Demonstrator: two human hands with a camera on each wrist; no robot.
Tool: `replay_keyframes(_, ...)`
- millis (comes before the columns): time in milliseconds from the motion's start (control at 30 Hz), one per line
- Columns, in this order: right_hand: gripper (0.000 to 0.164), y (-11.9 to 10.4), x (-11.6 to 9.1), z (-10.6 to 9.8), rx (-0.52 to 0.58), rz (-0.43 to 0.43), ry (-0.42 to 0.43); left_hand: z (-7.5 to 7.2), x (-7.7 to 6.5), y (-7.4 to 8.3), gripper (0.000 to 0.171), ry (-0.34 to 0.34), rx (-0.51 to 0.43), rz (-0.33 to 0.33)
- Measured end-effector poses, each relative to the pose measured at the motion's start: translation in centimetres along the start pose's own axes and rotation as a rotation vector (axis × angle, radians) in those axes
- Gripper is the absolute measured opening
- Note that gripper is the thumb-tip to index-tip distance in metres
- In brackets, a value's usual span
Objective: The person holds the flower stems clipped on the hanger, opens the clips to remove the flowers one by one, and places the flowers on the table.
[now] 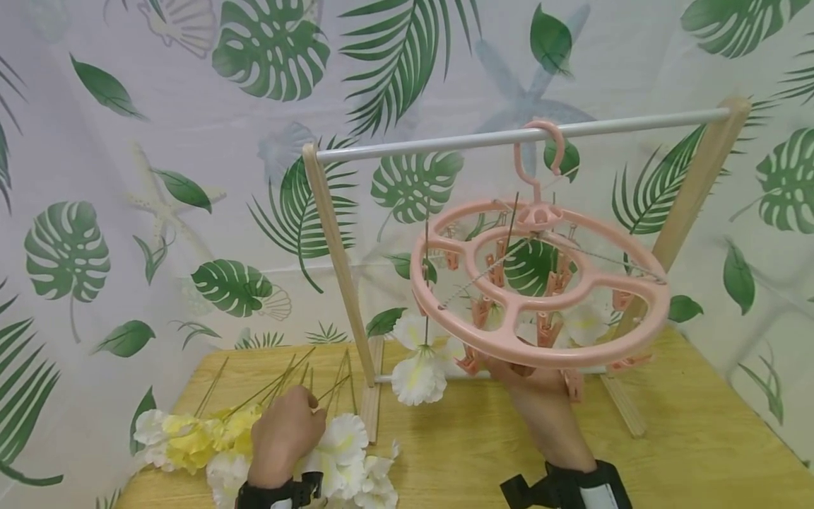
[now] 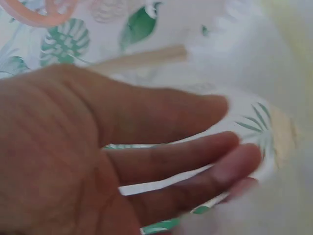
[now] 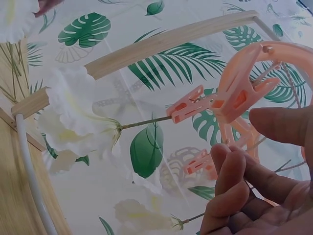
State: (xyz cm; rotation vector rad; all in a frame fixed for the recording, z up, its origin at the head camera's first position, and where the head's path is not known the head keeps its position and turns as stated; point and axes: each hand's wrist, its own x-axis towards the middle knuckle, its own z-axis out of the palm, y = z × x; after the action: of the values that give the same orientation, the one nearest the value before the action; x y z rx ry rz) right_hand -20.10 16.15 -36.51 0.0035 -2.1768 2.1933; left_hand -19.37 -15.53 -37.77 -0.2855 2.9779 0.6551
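A round pink clip hanger hangs by its hook from the white bar of a wooden stand. White artificial flowers hang head down from its clips, stems pointing up. Just under the hanger's near rim is my right hand, partly hidden by it. In the right wrist view, my thumb sits beside a pink clip, with a gap between it and the bent fingers. My left hand is over loose yellow flowers and white flowers; its fingers are loosely bent, apart from the thumb, around nothing visible.
The stand's left wooden leg rises beside the loose flower stems. The white top bar spans to the right wooden leg. A wooden table lies below, with a leaf-printed cloth behind it.
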Motion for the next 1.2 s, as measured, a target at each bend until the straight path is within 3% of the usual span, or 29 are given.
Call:
replay_keyframes(200,0.052,-0.1,0.1,0.2,0.013,-0.016,0.001,0.0,-0.4,2.9,0.015,0.314,-0.119,0.224)
replay_keyframes(333,0.037,-0.1,0.0,0.3,0.032,-0.005,0.023,1.0,0.4,4.9,0.015,0.41,-0.27,0.375)
replay_keyframes(500,0.031,0.1,0.0,0.2,0.038,-0.004,0.045,2.8,2.0,7.4,0.02,0.411,-0.454,0.521)
replay_keyframes(633,0.031,0.3,0.1,0.2,0.038,-0.003,0.049,4.0,3.0,9.1,0.024,0.398,-0.509,0.59)
replay_keyframes(900,0.03,0.2,0.1,0.1,0.008,0.003,0.023,5.3,4.0,11.0,0.031,0.383,-0.543,0.602)
replay_keyframes(1200,0.041,0.2,0.1,0.3,0.009,0.031,0.028,6.1,4.6,11.4,0.03,0.332,-0.559,0.603)
